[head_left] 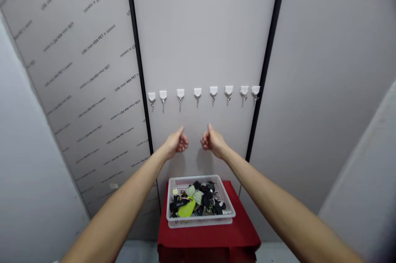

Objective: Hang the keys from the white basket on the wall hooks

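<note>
Both my arms reach forward toward a grey wall panel. My left hand (177, 142) and my right hand (211, 141) are each curled into a fist with the thumb up, side by side, holding nothing. Above them runs a row of several white adhesive hooks (197, 93), all bare. Below the hands stands a white plastic basket (172, 209) on a small table with a red cloth (244, 230). Several key fobs and tags lie in the basket, mostly black, with one yellow-green tag (186, 209).
Black vertical strips (137, 61) divide the wall into panels. The left panel (77, 69) carries a film with printed lettering. White walls close in on both sides. A pale floor shows beside the red table.
</note>
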`<state>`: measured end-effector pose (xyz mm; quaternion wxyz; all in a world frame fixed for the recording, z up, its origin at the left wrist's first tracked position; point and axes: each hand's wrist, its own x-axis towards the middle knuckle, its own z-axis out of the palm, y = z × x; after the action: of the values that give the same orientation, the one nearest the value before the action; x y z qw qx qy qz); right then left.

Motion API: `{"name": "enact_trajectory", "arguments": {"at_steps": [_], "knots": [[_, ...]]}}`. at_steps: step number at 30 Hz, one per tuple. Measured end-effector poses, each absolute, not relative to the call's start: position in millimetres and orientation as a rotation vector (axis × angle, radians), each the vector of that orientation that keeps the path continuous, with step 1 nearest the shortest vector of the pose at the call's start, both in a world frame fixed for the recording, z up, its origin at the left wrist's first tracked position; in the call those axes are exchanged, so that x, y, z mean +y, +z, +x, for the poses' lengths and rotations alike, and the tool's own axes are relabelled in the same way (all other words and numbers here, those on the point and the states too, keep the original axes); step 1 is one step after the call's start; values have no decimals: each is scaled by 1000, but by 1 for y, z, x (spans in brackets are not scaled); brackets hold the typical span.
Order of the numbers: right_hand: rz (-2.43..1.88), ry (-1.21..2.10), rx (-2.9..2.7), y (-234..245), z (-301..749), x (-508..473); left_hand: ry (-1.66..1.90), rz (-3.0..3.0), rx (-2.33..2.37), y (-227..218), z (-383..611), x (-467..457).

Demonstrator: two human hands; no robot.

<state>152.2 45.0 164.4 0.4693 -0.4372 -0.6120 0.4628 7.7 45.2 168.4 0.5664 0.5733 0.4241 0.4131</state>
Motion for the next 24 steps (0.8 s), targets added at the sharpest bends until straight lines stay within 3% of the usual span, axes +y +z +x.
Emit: {"name": "enact_trajectory", "arguments": {"at_steps": [4, 8, 20, 24], "knots": [[-615, 1365, -1397, 213, 140, 40, 988, 1354, 663, 225, 25, 38], [-545, 1386, -1356, 229, 137, 34, 1024, 1373, 637, 241, 32, 32], [-705, 1381, -1386, 196, 128, 36, 982, 1381, 758, 207, 23, 35], [-875, 1291, -1449, 159, 125, 38, 965, 1370, 887, 171, 21, 39]]}}
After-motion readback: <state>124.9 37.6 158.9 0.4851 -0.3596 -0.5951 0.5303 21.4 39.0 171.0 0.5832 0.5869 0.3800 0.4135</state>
